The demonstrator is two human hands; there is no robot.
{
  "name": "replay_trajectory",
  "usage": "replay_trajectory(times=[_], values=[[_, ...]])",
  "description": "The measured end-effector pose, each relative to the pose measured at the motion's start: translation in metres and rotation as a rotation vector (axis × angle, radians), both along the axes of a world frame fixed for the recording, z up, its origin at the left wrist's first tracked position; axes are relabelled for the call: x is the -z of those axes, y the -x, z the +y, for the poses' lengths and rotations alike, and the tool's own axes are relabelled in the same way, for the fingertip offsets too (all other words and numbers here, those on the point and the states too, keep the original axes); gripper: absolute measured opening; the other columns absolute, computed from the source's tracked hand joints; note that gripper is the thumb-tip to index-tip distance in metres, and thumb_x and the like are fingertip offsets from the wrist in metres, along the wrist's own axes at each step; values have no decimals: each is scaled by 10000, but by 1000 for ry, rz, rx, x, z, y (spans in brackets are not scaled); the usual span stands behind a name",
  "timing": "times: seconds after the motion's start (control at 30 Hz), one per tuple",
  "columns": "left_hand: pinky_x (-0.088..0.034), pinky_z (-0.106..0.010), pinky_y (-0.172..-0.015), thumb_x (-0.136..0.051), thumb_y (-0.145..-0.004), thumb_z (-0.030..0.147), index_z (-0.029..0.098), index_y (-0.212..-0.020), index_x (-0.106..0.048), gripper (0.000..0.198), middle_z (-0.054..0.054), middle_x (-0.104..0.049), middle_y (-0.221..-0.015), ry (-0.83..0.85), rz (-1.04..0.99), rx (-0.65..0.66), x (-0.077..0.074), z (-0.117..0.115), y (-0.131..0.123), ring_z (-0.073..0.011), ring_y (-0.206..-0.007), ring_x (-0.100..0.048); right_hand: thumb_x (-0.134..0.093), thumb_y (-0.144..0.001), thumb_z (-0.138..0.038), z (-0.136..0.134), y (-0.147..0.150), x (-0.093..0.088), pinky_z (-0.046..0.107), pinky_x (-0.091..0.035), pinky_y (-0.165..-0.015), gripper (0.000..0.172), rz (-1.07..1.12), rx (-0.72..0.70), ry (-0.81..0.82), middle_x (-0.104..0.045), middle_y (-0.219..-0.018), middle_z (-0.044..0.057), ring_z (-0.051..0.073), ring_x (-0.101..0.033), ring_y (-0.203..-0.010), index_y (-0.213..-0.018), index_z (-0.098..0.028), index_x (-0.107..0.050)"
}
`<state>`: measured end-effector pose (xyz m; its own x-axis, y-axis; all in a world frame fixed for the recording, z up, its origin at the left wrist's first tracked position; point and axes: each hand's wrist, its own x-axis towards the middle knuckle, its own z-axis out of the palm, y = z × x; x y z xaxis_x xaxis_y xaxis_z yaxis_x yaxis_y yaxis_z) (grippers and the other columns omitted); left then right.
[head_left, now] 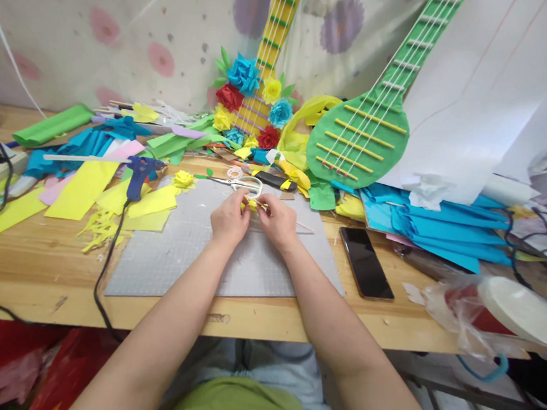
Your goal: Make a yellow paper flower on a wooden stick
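Observation:
Over the far part of a grey cutting mat [167, 266], my left hand [231, 217] and my right hand [276, 218] come close together. Both are closed on a small piece of yellow paper [251, 204], mostly hidden by the fingers. A thin pale stick [305, 227] shows just beyond my right hand; whether that hand holds it I cannot tell. White-handled scissors [249, 185] lie right behind the hands. Left of them sits a finished-looking yellow paper flower [184, 180]. A black and yellow utility knife [275, 180] rests behind my right hand.
A blue glue gun [138, 177] with a trailing cord lies on yellow paper at left. Two paper lutes, one yellow with flowers [266, 64], one green [363, 136], lean at the back. A phone [367, 263] and blue crepe paper [444, 226] lie at right.

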<state>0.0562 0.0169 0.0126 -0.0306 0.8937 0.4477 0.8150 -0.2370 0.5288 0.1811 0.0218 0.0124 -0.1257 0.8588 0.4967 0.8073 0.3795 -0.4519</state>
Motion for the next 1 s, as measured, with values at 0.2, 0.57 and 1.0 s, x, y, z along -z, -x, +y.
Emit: replay_trajectory(times=[0.2,0.57,1.0], values=[[-368,-250,-631,-456,-788,216,240,-965,-573,213,-26,-613,-924,15,78,27,-3,-1,2,-161,-803,-563,-450,-807,-252,0,-2,-4,246,-388,-665,171,-91,-33,45,-643,-935,15,160,-567,-849,-908,-241,-588],[-386,-250,-674,-441,-794,168,255,-932,-588,219,-6,-622,-935,6,70,151,2,1,4,-156,-867,-562,-472,-772,-234,-2,-4,-5,259,-399,-699,216,-59,-67,30,-648,-917,2,155,-570,-793,-957,-231,-583],[-410,-262,-725,-463,-754,147,242,-1005,-532,277,-17,-629,-907,31,20,150,1,1,5,-159,-825,-577,-466,-759,-224,-5,-5,-10,262,-408,-691,232,-37,-99,87,-649,-907,-4,151,-581,-768,-977,-248,-540]])
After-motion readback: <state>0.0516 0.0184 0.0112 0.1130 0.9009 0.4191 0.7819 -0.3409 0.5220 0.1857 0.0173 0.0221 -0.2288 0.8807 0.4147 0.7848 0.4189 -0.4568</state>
